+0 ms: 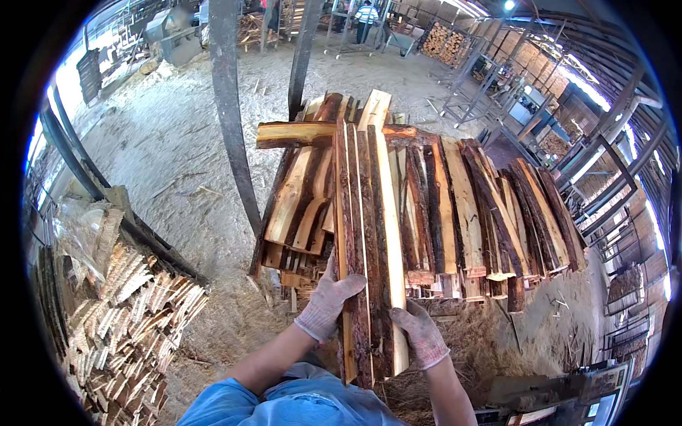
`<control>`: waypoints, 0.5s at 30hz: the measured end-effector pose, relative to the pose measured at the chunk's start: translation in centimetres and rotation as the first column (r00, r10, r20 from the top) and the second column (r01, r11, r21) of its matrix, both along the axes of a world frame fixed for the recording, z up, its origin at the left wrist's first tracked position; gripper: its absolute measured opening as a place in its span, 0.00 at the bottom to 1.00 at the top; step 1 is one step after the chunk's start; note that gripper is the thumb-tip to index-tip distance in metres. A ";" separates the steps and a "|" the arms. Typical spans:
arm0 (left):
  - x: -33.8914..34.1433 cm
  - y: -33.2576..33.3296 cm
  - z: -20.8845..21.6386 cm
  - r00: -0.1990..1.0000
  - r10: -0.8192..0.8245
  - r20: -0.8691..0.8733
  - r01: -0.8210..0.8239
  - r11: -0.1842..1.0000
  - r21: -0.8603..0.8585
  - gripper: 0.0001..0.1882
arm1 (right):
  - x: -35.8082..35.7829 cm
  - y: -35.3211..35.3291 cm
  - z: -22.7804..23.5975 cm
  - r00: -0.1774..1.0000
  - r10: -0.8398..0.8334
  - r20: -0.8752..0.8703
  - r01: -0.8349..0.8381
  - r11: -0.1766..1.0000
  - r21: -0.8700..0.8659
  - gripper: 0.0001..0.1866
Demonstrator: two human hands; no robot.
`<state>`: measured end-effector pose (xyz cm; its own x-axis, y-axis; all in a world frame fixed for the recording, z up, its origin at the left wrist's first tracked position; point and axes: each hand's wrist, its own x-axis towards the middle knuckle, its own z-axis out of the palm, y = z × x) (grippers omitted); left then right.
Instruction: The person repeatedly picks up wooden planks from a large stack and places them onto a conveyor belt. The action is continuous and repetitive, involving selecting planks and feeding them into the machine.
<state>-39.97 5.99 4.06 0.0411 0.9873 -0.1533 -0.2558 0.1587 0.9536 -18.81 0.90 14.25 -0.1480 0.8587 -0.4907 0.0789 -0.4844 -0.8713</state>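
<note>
A bundle of several long bark-edged wood slabs [364, 234] stretches away from my body between my two gloved hands. My left hand [329, 304] grips its left side, thumb lying over the bark. On the right side, my right hand [420, 332] is closed on the edge of a pale board [390, 234], its thumb on top. Fingers under the bundle are hidden. The far ends of the slabs reach over a crosswise slab [293, 135] on the large stack of bark-edged slabs [455, 206] in front of me.
Close to the stack's left stand dark upright posts [231, 106]. A heap of thin wood offcuts [142, 319] lies at lower left. Sawdust covers the floor [163, 149]. Metal frames [483, 85] stand at far right, and a person [366, 18] is in the background.
</note>
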 end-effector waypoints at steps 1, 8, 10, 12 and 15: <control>0.1 -0.1 -0.3 1.000 0.005 0.010 -0.005 1.000 -0.011 0.47 | 0.0 -0.3 -0.3 0.999 -0.005 -0.044 0.006 1.000 0.012 0.34; 2.9 -3.2 3.3 0.997 0.057 -0.056 -0.057 0.998 -0.009 0.53 | 1.3 -4.4 -2.2 0.898 -0.089 -0.430 0.034 0.990 -0.134 0.40; 4.0 -4.3 4.6 0.995 0.099 0.020 -0.098 0.994 -0.040 0.54 | 2.2 -5.0 -3.7 0.839 -0.073 -0.540 0.004 0.992 -0.128 0.41; 4.5 -4.9 4.6 0.991 0.124 0.051 -0.124 0.992 -0.005 0.54 | 2.9 -5.5 -3.8 0.838 -0.038 -0.545 -0.036 0.991 -0.125 0.40; 4.6 -6.0 6.8 0.987 0.113 -0.113 -0.118 0.992 -0.035 0.53 | 2.4 -6.3 -2.0 0.877 -0.083 -0.474 0.043 0.994 -0.096 0.35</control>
